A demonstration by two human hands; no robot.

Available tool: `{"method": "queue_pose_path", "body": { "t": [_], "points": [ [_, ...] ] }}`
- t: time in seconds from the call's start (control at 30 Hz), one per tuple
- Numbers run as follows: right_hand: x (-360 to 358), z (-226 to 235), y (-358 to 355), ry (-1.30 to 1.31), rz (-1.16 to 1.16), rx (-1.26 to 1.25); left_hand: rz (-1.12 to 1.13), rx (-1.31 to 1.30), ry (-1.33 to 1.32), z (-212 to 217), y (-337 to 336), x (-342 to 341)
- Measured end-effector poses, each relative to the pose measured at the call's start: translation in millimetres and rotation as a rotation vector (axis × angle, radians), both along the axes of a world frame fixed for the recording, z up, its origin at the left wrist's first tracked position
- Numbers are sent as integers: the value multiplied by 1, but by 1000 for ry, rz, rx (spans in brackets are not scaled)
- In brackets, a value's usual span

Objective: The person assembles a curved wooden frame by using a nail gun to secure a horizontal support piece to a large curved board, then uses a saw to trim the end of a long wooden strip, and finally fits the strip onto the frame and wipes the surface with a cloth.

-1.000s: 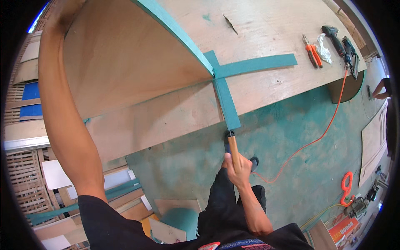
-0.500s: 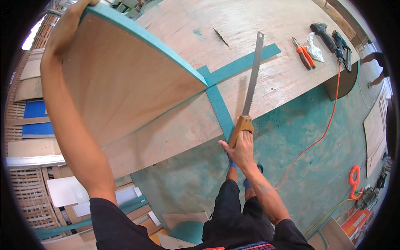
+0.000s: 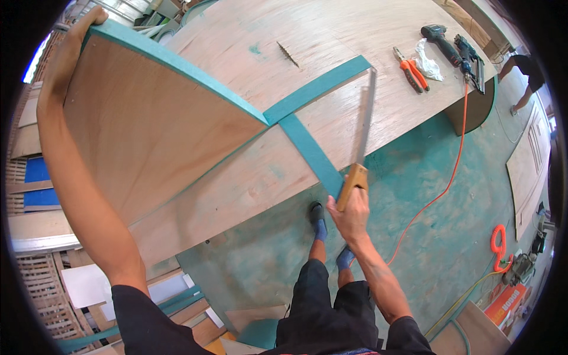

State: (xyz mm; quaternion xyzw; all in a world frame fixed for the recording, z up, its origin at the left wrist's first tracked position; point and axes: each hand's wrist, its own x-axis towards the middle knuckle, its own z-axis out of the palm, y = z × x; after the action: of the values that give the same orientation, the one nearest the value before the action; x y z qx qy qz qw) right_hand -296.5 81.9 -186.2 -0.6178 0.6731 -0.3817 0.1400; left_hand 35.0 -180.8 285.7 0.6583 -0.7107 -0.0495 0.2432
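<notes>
The right hand [image 3: 353, 216] holds the handsaw [image 3: 357, 170], fingers clamped on its handle [image 3: 352, 183]; the blade [image 3: 367, 115] extends over the worktop [image 3: 337, 32]. Farther on, teal strips [image 3: 310, 152] lie beside the teal-edged panel [image 3: 154, 118]. The left hand [image 3: 81, 26] has its fingers clamped on the panel's far corner.

head view | left grip [image 3: 87, 25]: holds the top corner of a big brown board [image 3: 160, 118] with a blue-green edge [image 3: 177, 64] | right grip [image 3: 353, 216]: round the wooden handle [image 3: 352, 177] of a saw [image 3: 364, 142] — blade out over the worktop [image 3: 331, 35] | two blue-green strips [image 3: 310, 151] by the board's right corner | farther right: orange pliers [image 3: 411, 70], drill [image 3: 441, 44], orange hose [image 3: 454, 171]
</notes>
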Motion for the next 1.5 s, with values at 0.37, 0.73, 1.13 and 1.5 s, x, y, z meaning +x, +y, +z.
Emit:
{"method": "queue_pose_path", "body": {
  "t": [0.37, 0.73, 1.13, 1.5],
  "points": [
    [-173, -4, -86, 306, -204, -131, -266, -242, -294, -11, -1, -39],
    [-109, 83, -31, -124, 66, -242, -206, -147, -151, -11, 17, -45],
    [51, 6, 15, -724, 301, 154, -189, -294, -188, -16, 22, -62],
    [33, 27, 36, -679, 209, 268, -207, -178, -352, -11, 18, -60]
  ]
}}
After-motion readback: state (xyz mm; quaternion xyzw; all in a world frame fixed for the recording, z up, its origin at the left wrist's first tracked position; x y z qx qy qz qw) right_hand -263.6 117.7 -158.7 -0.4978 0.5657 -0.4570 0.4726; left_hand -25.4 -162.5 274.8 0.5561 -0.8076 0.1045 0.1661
